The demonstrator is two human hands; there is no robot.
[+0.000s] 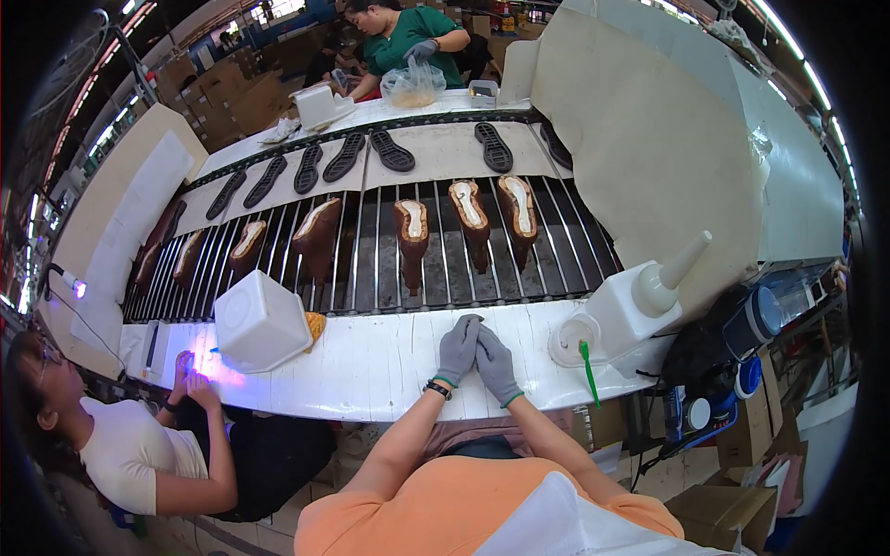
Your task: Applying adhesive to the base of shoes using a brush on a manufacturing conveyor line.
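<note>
1. We see both of the person's hands in grey knit gloves, lying side by side on the white tabletop (371, 366) at the near edge of the conveyor (371, 264); a dark band sits on the left wrist and a green cuff on the right.
2. The left hand (458, 348) is laid flat, fingers straight and together, and it holds nothing; its inner edge touches the right hand.
3. The right hand (496, 363) is likewise flat and open, empty, palm down on the tabletop.
4. The long axis of both hands runs from 6 toward 12 o'clock, with the fingertips toward the conveyor rods.
5. Nearest to the hands on the rods, at 11 o'clock from them, stands a brown shoe upper (412, 233) with a pale insole facing up; its long axis runs 12 to 6 o'clock. We cannot tell which end is the toe.
6. At 3 o'clock from the right hand we note a white glue pot (571, 338) with a green-handled brush (590, 372) leaning out of it, and just beyond it a white squeeze bottle (640, 301) whose nozzle points to 2 o'clock.
7. At 9 o'clock, well apart from the left hand, lies a white square tub (260, 320).
</note>
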